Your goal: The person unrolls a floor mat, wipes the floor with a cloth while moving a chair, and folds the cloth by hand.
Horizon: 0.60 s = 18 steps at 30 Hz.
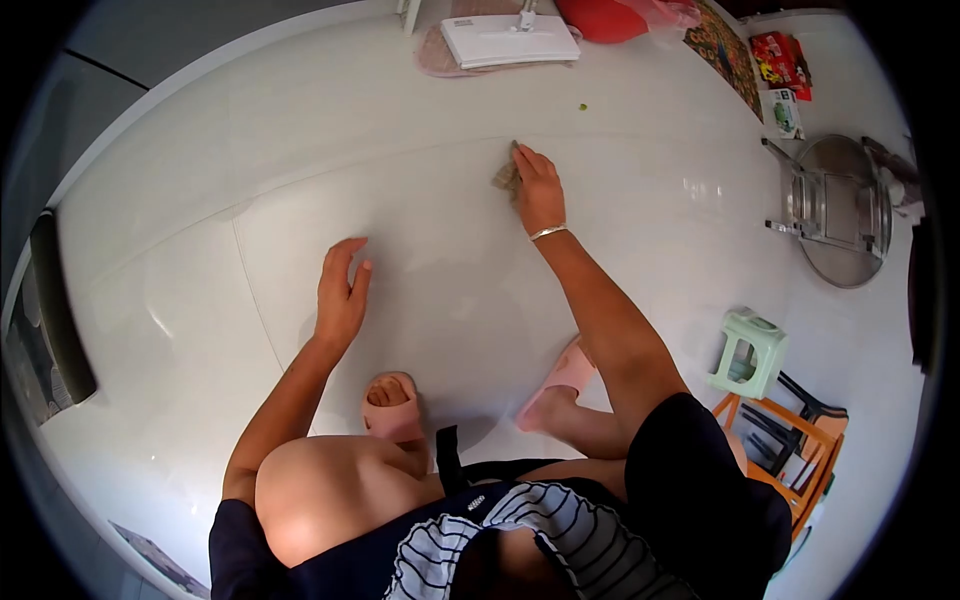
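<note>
My right hand (539, 190) reaches forward over the pale tiled floor (430, 240), its fingers closed round a crumpled brownish-grey cloth (507, 180) that touches the floor. A bracelet circles that wrist. Farther left and nearer to me, my left hand (343, 292) hovers above the floor with thumb and fingers apart and nothing in it. Beyond the right hand lies a small yellow-green bit (583, 107) on the tiles.
A white flat mop head (510, 41) rests on a pinkish mat at the top. To the right are a round metal-legged stool (845, 210), a green plastic stool (750, 352) and an orange wooden frame (825, 450). A dark roll (60, 310) lies far left.
</note>
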Motion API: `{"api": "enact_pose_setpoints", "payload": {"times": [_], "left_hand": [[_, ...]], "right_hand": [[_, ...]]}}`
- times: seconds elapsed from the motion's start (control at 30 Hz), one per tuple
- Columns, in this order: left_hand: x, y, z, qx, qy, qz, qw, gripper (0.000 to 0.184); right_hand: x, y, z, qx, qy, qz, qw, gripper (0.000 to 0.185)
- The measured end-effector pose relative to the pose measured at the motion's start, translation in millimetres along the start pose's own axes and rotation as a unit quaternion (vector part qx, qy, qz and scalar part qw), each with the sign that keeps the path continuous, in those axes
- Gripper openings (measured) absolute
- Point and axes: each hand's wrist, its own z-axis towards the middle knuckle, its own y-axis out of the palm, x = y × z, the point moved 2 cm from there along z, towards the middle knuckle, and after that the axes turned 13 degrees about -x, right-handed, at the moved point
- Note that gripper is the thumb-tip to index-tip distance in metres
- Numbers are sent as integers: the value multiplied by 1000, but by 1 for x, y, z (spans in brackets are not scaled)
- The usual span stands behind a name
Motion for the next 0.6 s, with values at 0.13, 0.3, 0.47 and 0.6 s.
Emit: {"api": "enact_pose_setpoints", "payload": {"times": [0.13,0.3,0.47,0.6], "left_hand": [[-8,12,-23,-18,-15,-41,999,25],[-19,24,-34,-37,-9,-42,998,26],[-3,26,-41,-59,-21,-43,997,25],[-1,24,-50,-72,-37,-22,997,25]], "right_hand": [[-73,-25,-8,-15,-41,91,995,24],[-154,27,-73,-149,-158,60,974,48],[-118,45,-83,-159,-177,49,970,48],[-50,38,-75,-141,-116,-21,983,45]]}}
